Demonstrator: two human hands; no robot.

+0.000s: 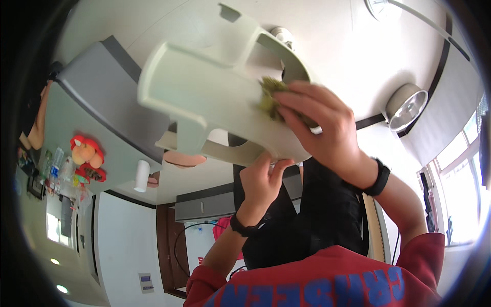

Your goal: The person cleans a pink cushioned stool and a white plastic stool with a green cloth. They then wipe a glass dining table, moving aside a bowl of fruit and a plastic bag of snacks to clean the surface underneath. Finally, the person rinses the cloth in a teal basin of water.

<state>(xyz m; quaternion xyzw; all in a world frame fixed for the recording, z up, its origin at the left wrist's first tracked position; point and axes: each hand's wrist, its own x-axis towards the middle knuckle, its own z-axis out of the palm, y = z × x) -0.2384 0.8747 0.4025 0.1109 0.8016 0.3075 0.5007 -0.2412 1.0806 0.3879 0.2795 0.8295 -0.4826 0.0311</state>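
A pale grey-green plastic stool, with cut-out openings between its legs, is held tilted in front of me. My left hand grips its lower edge, thumb and fingers pinched around the rim. On the broad smooth face of the stool, my right hand presses a crumpled yellow-green cloth; the cloth and fingertips are slightly blurred. Part of the cloth is hidden under the fingers. Black bands circle both wrists. Below the stool are my black-clad legs.
To the right, a round steel basin stands on the pale floor. A grey-topped table on the left holds a plush toy, plastic bottles and a white cylinder. Another person's arm shows at the far left.
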